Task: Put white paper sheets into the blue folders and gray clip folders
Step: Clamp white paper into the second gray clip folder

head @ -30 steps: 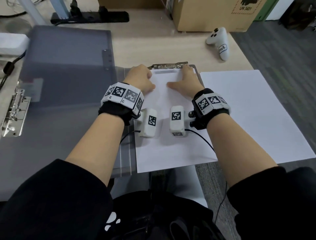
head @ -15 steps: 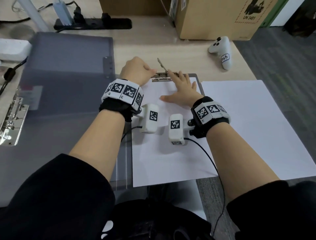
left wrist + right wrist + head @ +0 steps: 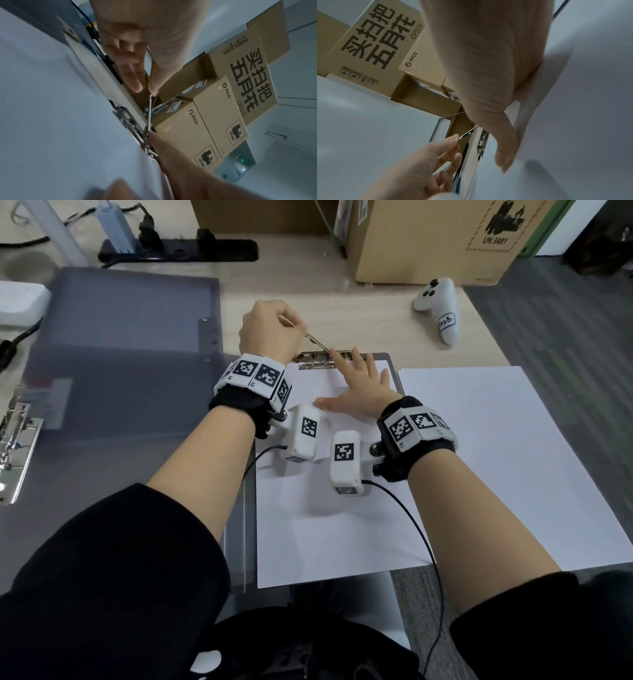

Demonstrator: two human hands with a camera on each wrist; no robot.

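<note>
A gray clip folder (image 3: pixel 394 364) lies open in front of me with a white paper sheet (image 3: pixel 325 525) on it. Its metal clip (image 3: pixel 320 361) sits at the sheet's top edge. My left hand (image 3: pixel 270 332) pinches the clip's lever (image 3: pixel 317 341) between thumb and fingers and holds it raised; the pinch shows in the left wrist view (image 3: pixel 145 89) on the lever (image 3: pixel 149 111). My right hand (image 3: pixel 356 386) lies flat with straight fingers on the sheet just below the clip, its palm (image 3: pixel 488 67) resting on the paper.
The folder's translucent gray cover (image 3: pixel 120 354) is spread to the left, with a lever-arch mechanism (image 3: pixel 17 446) at its left edge. A stack of white sheets (image 3: pixel 496 457) lies to the right. A white controller (image 3: pixel 442 309), cardboard boxes (image 3: pixel 428 241) and a power strip (image 3: pixel 178 251) stand at the back.
The clip lever lay flat a second ago; my left hand has pulled it up. My right hand has spread flat on the sheet below the clip.
</note>
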